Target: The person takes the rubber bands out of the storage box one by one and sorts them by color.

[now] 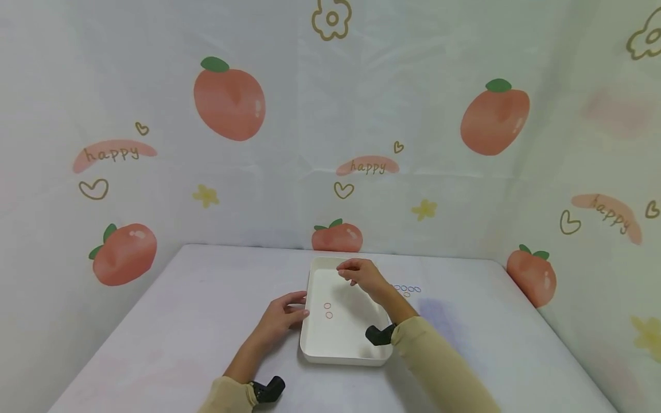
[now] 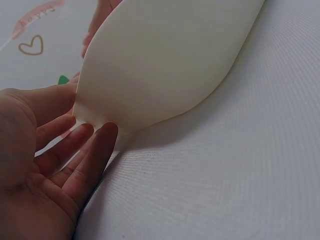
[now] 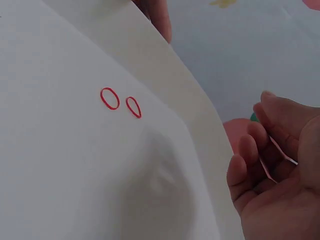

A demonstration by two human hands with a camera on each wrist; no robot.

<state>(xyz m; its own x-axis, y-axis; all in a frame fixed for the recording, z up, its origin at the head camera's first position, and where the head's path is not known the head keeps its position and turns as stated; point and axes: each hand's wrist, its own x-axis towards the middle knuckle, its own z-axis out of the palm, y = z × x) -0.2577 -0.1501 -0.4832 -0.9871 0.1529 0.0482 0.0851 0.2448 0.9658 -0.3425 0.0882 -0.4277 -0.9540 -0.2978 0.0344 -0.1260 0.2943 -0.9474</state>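
Observation:
A shallow white rectangular tray (image 1: 345, 347) stands on the table with two small red rings (image 3: 109, 98) lying inside on its floor. My left hand (image 1: 282, 314) holds the tray's left side, the thumb at the rim and the other fingers (image 2: 102, 147) against the outer wall. Over the far part of the tray hovers my right hand (image 1: 364, 276), its thumb and forefinger brought together and the other fingers curled. Whether a small thing sits between those fingertips does not show. In the right wrist view that hand (image 3: 280, 165) appears at the right, apart from the tray.
Several blue rings (image 1: 404, 288) lie in a row on the table right of the tray, with a reddish ring (image 1: 407, 295) just below them. A white cloth with printed peaches hangs behind the table (image 1: 227, 287). Each wrist wears a black camera (image 1: 379, 335).

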